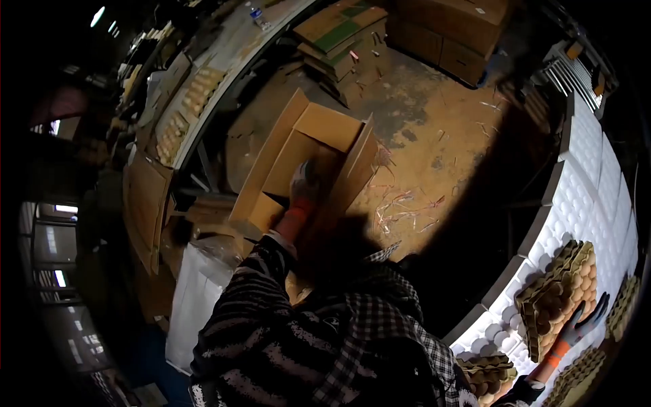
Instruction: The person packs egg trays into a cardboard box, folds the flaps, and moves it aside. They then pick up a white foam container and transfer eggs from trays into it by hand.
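Note:
My left hand (303,186), in a grey glove with an orange cuff, reaches down inside an open cardboard box (277,165) with raised flaps. Its fingers point into the box and look stretched out, though shadow dims the tips. Off to the right, my right hand (582,327), gloved the same way, lies spread at the edge of a pulp tray of brown eggs (553,305). That tray rests on a surface of white dimpled trays (583,197). Another egg tray (487,373) sits closer to my body.
More egg trays (576,376) line the right edge. A long table (234,41) at upper left bears egg trays and a water bottle (258,16). Stacked cardboard (339,30) and brown boxes (447,34) stand beyond scraps of strapping (400,207). A white wrapped bundle (198,292) is at left.

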`<action>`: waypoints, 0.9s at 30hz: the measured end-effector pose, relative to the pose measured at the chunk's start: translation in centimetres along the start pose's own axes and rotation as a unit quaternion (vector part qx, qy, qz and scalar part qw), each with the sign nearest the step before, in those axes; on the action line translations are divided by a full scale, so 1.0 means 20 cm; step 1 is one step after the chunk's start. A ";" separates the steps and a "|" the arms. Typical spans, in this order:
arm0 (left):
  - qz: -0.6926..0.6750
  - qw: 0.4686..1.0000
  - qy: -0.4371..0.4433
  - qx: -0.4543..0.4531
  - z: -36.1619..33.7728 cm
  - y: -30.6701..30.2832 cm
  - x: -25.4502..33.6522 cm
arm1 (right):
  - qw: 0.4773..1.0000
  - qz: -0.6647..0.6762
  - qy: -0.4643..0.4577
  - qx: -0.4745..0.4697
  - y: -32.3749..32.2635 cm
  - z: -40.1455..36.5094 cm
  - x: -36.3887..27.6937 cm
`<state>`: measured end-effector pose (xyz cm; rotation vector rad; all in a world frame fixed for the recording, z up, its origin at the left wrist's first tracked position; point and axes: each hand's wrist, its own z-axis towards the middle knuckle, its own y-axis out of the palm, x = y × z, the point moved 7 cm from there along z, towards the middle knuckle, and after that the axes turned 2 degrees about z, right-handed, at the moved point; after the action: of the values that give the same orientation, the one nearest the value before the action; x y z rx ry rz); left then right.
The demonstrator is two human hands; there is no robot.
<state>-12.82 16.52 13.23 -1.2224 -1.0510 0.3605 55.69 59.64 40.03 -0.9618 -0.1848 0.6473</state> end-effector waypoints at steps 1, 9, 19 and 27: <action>0.043 0.989 -0.090 -0.107 -0.05 0.15 -0.56 | 0.992 -0.008 -0.101 -0.075 0.13 0.13 -0.57; 0.315 0.888 0.097 -0.322 -0.47 0.48 -0.92 | 0.895 0.197 -0.291 -0.276 0.54 -0.05 -2.12; 0.140 0.938 0.316 -0.029 -0.52 -0.98 -0.41 | 0.844 0.299 -0.357 -0.267 0.32 -0.38 -2.96; 0.123 0.840 0.440 0.292 -0.26 -1.99 0.46 | 0.736 0.383 -0.489 -0.270 0.08 -0.61 -3.69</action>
<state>-15.57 5.97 52.99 -0.7977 0.0391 0.2360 1.20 8.33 41.42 -1.1586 -0.9932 1.9406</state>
